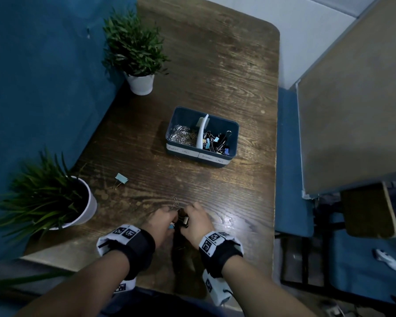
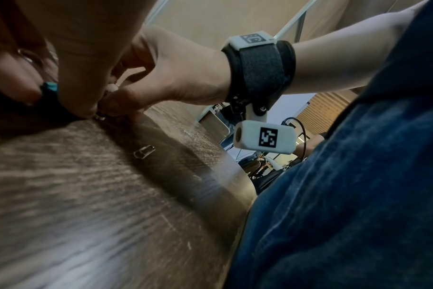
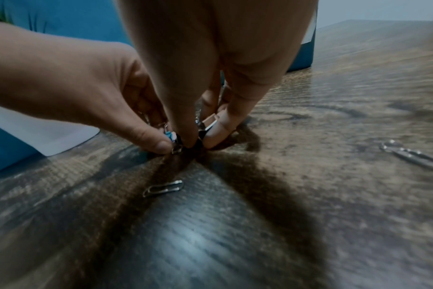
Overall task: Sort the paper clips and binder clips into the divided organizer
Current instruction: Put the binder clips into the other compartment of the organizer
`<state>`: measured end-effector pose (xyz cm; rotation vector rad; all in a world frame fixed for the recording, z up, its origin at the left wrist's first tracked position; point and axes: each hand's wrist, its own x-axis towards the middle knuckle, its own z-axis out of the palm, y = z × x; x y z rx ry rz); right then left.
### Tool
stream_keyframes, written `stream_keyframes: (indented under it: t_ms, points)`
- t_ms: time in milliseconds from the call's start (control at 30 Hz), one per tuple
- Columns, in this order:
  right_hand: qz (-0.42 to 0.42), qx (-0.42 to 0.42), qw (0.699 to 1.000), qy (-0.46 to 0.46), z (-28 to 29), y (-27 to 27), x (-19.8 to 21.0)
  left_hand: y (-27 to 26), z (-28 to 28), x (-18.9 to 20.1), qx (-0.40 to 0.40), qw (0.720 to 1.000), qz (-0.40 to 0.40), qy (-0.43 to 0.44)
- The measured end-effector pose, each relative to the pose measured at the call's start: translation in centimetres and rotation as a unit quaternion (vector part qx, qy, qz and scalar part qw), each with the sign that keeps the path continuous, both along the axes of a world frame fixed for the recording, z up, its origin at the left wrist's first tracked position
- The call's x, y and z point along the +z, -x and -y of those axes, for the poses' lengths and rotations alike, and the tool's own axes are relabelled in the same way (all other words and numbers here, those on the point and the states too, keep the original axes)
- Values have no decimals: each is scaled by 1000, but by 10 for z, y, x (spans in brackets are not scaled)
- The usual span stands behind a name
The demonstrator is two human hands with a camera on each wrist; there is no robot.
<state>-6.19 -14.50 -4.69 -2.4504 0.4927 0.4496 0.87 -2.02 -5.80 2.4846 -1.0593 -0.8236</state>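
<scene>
Near the front edge of the table, both hands work close together over a small heap of clips. My left hand (image 1: 167,221) pinches a light blue binder clip (image 3: 170,135) between thumb and fingers. Touching it, my right hand (image 1: 189,219) pinches a black binder clip with a pale face (image 3: 208,123) against the wood. A single paper clip (image 3: 163,188) lies just in front of the fingertips. The blue divided organizer (image 1: 234,133) stands mid-table, with paper clips (image 1: 182,136) in its left compartment and binder clips (image 1: 217,140) in its right.
Another light blue binder clip (image 1: 121,178) lies loose to the left of the hands. A few paper clips (image 1: 175,203) sit just beyond the fingers. Two potted plants (image 1: 135,49) (image 1: 46,197) stand along the blue wall on the left. The table edge drops off at the right.
</scene>
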Motion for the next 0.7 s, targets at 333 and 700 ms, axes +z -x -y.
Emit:
stream_keyframes:
  t_ms: [333, 700]
  points:
    - [-29, -106, 992, -61, 15, 0, 9, -9, -10, 0, 46, 999, -20, 16]
    - [-3, -48, 999, -19, 10, -4, 0, -6, -9, 4, 55, 998, -27, -12]
